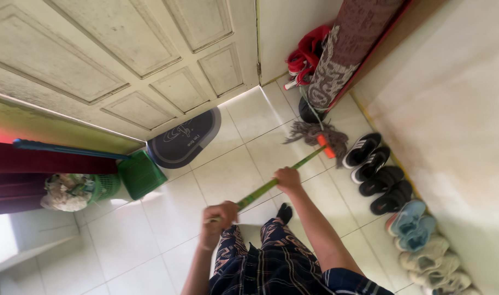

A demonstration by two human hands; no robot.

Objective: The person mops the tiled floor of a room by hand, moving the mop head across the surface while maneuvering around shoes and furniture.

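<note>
Two hands: both are on one mop, and each grip is wrapped tight round its stick.
Left hand [219, 217]: near the person, on the near end of the green stick, fingers curled all the way round it.
Right hand [288, 178]: farther along the same stick, closer to the mop end, also closed round it.
Mop [271, 184]: its green stick slants from the near left up to the far right. Its grey stringy head [315, 134] lies on the floor, with an orange piece where the strings meet the stick.
Floor [227, 175]: pale square tiles with thin lines between them.
Shoes [378, 175]: a row along the right wall, dark pairs farther off, blue and pale pairs nearer. The mop head is just beside the farthest dark shoe.
Rolled rug [345, 49]: stands tilted in the far right corner, behind the mop head.
Door [129, 60]: cream with panels, on the far side.
Door mat [182, 143]: dark and half round, on the floor by the door.
Dustpan [140, 173]: green, on the left, with a blue handle.
Legs [271, 262]: in dark patterned cloth, right below the hands.
</note>
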